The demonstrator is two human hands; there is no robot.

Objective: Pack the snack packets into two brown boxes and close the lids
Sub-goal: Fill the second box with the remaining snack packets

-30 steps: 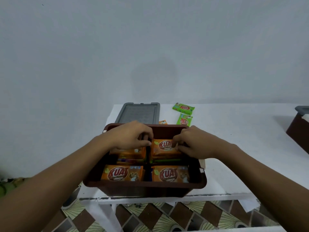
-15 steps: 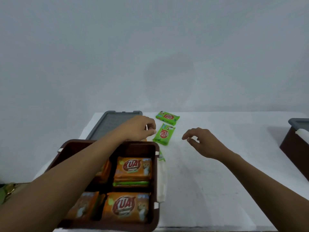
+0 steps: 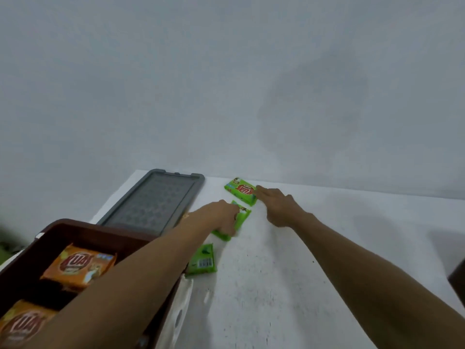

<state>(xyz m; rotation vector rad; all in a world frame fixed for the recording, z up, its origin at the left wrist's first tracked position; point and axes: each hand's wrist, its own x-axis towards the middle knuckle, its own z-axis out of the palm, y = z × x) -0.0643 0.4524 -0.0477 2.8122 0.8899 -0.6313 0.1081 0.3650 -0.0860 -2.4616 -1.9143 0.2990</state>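
A brown box (image 3: 83, 231) at the lower left holds orange snack packets (image 3: 78, 265). Three green packets lie on the white table (image 3: 289, 273). My left hand (image 3: 221, 217) reaches over the box and grips the middle green packet (image 3: 241, 217), fingers curled round its edge. My right hand (image 3: 279, 206) stretches out with straight fingers touching the far green packet (image 3: 240, 191). A third green packet (image 3: 202, 261) lies barcode up beside the box.
A grey lid (image 3: 153, 202) lies flat behind the box, against the wall. A dark corner of a second box (image 3: 458, 280) shows at the right edge. White plastic (image 3: 176, 313) hangs at the box's right side.
Both hands have left the box and reached to the green packets. The left hand has taken hold of the middle packet; the right hand has come to touch the far one. The view shifted right.
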